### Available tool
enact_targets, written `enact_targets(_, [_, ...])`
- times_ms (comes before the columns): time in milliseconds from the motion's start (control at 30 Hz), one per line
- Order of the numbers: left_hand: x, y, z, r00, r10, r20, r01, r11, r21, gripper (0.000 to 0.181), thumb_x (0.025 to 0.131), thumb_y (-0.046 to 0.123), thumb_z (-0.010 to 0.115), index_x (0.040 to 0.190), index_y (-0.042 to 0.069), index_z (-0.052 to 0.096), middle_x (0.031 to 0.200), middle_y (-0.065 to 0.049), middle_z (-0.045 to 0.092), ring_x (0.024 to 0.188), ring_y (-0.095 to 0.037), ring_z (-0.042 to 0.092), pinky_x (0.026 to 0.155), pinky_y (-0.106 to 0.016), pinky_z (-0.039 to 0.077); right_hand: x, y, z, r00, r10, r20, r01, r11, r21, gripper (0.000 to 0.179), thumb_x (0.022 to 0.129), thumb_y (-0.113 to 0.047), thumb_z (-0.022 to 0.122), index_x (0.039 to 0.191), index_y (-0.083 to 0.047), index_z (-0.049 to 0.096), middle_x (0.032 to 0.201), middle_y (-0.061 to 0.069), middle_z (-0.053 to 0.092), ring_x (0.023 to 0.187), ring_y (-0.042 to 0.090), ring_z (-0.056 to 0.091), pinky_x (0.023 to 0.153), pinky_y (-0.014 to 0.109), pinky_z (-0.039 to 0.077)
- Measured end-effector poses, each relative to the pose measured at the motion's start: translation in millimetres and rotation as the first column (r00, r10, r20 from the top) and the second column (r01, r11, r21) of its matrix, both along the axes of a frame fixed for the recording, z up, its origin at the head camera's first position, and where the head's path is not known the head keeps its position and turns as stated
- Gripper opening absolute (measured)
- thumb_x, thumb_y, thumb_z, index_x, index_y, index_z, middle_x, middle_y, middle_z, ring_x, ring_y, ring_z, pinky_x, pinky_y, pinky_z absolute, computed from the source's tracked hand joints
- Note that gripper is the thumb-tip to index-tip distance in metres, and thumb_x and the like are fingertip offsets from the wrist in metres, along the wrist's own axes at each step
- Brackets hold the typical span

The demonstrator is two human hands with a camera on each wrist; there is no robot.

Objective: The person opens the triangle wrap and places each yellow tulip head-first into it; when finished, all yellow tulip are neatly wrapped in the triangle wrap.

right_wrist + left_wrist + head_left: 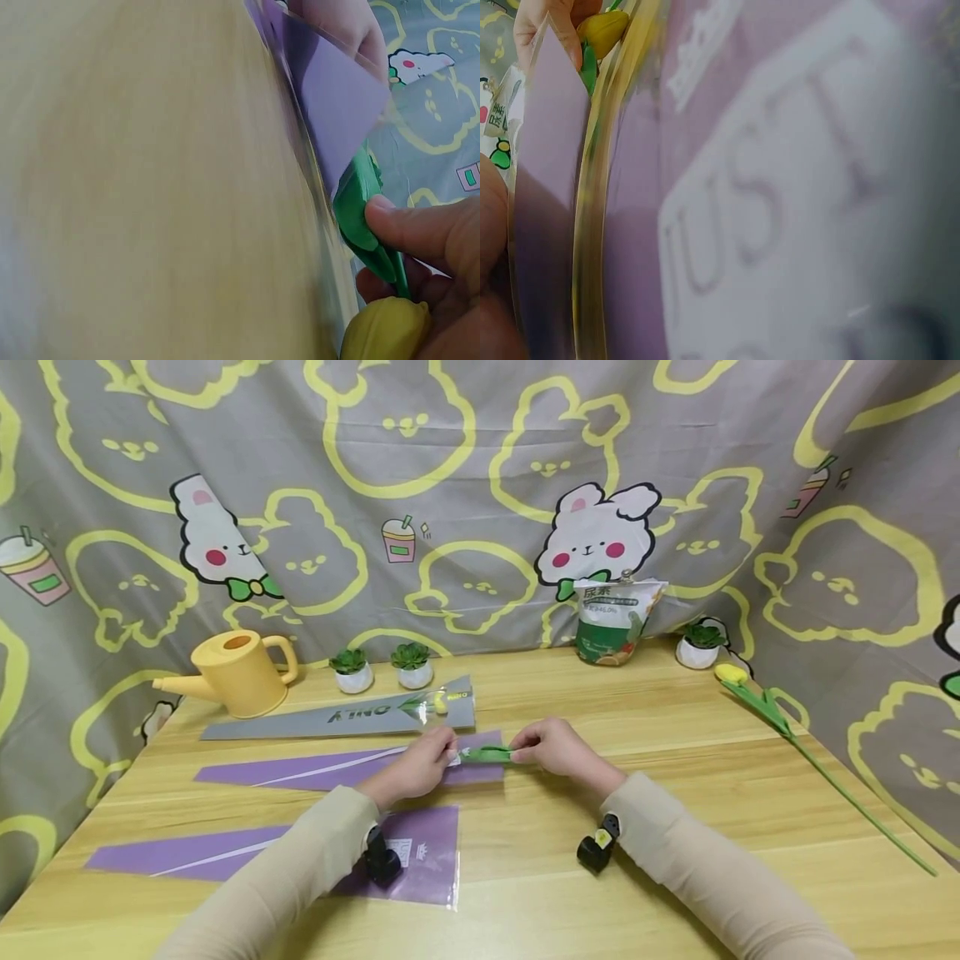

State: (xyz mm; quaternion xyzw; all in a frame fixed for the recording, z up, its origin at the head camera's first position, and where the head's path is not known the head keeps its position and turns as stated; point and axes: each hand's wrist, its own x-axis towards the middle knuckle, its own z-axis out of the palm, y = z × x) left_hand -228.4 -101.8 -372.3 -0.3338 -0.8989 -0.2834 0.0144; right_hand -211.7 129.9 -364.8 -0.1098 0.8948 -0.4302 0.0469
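Observation:
My right hand (558,747) pinches an artificial yellow tulip (382,330) between thumb and fingers, just below its flower head. The tulip's green leaves (486,754) lie at the wide end of a purple flower sleeve (322,770), partly inside its opening. The left hand (416,768) grips the edge of that sleeve near the same end. Inside the purple paper, the rest of the stem is hidden. In the left wrist view, the blurred purple sleeve with white lettering (720,247) fills most of the picture.
Nearer me lies another purple sleeve (431,868); behind is a grey sleeve (285,720) holding a yellow tulip. A loose tulip (787,735) lies at right. Along the back stand a yellow watering can (243,677), small potted succulents (412,668) and a green-white bag (611,627).

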Motion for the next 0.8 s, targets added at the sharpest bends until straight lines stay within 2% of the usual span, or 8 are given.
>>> enact_targets(267, [0.5,1.9,-0.1,1.000,0.018,0.024,-0.018,1.000,0.013,0.016,0.092,0.004,0.050,0.079,0.008,0.043,0.077,-0.001,0.041,0.076,-0.017,0.042,0.071,-0.033,0.036,-0.1,-10,1.0,1.000,-0.021,0.012,0.021,1.000,0.015,0.008,0.078,-0.010,0.073,0.084,-0.006,0.072,0.081,0.002,0.069,0.074,0.012,0.054,0.066,0.024,0.044])
enact_targets(400, [1.6,3.9,0.4,1.000,-0.001,0.028,0.000,1.000,0.023,0.014,0.092,0.005,0.050,0.080,0.008,0.044,0.077,-0.001,0.042,0.076,-0.017,0.042,0.071,-0.032,0.036,1.6,-16,2.9,1.000,-0.005,-0.006,0.005,1.000,0.025,0.006,0.077,-0.010,0.074,0.082,-0.006,0.072,0.082,0.003,0.069,0.076,0.012,0.055,0.068,0.025,0.044])
enact_targets(800, [1.2,7.4,1.6,0.998,0.009,0.064,-0.012,0.999,0.040,0.013,0.093,0.006,0.049,0.081,0.008,0.044,0.079,-0.002,0.043,0.076,-0.016,0.043,0.071,-0.031,0.036,-3.4,-28,-0.6,1.000,-0.008,0.000,0.008,1.000,0.024,0.005,0.075,-0.011,0.075,0.074,-0.008,0.071,0.073,-0.001,0.066,0.069,0.012,0.052,0.063,0.024,0.041])
